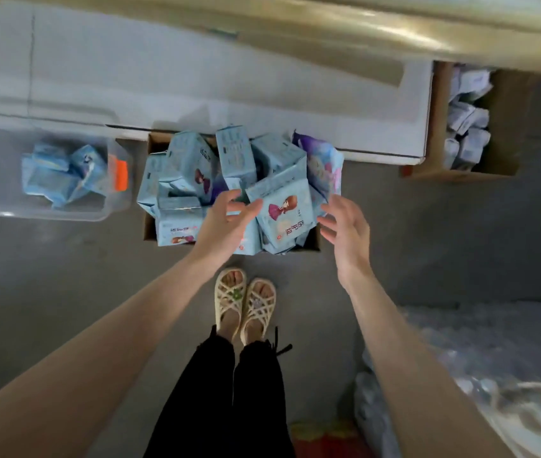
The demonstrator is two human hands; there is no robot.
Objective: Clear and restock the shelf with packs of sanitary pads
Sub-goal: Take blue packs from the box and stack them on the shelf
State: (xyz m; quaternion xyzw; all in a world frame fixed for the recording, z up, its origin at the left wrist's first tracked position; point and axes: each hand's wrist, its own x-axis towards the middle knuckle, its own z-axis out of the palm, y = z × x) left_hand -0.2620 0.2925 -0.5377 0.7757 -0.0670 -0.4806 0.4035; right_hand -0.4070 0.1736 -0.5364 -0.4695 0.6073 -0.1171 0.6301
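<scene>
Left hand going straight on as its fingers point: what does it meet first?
The left hand would likely meet the blue pack with the red-haired figure atop the cardboard box; depth unclear.

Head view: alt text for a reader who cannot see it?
A person's left hand and right hand, both open, reach down toward a cardboard box heaped with light-blue packs on the floor. A clear bin holding a few blue packs sits to its left; a second box of pale packs is upper right.
</scene>
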